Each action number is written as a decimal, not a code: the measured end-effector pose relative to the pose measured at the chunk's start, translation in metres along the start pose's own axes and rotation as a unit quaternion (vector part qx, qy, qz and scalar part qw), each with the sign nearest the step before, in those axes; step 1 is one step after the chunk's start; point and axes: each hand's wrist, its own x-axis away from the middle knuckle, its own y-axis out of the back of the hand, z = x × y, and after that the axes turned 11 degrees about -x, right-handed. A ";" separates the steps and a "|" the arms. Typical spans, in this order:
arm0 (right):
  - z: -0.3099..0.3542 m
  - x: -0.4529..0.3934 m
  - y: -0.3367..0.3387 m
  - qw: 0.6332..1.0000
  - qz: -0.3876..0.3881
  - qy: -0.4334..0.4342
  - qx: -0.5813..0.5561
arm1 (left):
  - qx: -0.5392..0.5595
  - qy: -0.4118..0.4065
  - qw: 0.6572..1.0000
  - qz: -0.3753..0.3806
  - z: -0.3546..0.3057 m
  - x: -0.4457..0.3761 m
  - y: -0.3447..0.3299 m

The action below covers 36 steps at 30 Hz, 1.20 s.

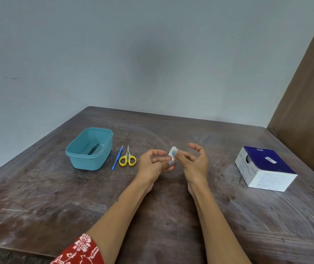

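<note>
As it hovers just above the middle of a worn wooden table (171, 216), a small white packet (172, 151) is pinched between a person's two bare hands. The right hand (195, 161) grips its upper part with thumb and forefinger, a blue-painted thumbnail lying against the white face, while the remaining fingers arch loosely upward and hold nothing. The left hand (151, 164) meets the packet from the other side, its thumb and fingertips closed on the lower edge. Any print on the packet is too small to read.

Just left of the left hand, a pair of yellow-handled scissors (127, 159) lies flat, blades shut and pointing away from the person. A slim blue tool (117, 158) lies beside them, nearly parallel. Further left stands an open teal plastic tub (87, 161), with a thin dark implement (93, 149) resting on its floor. Well apart, on the right side of the table, a blue-and-white cardboard box (265, 168) sits with its blue face up. A red sleeve with a white floral print (80, 250) covers the left arm at the bottom edge of the frame. Behind the table rises a pale grey-blue wall (152, 54), with a brown panel (308, 82) at the right
</note>
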 end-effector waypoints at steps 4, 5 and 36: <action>-0.001 0.003 -0.001 0.999 0.029 -0.007 0.038 | -0.001 -0.007 1.000 -0.016 0.000 -0.002 0.001; -0.001 0.004 -0.001 0.999 0.028 -0.006 0.040 | 0.000 -0.006 1.000 -0.016 0.000 -0.003 0.002; -0.004 0.002 0.002 0.993 0.067 0.028 0.089 | 0.014 -0.008 1.000 -0.011 -0.005 -0.007 0.007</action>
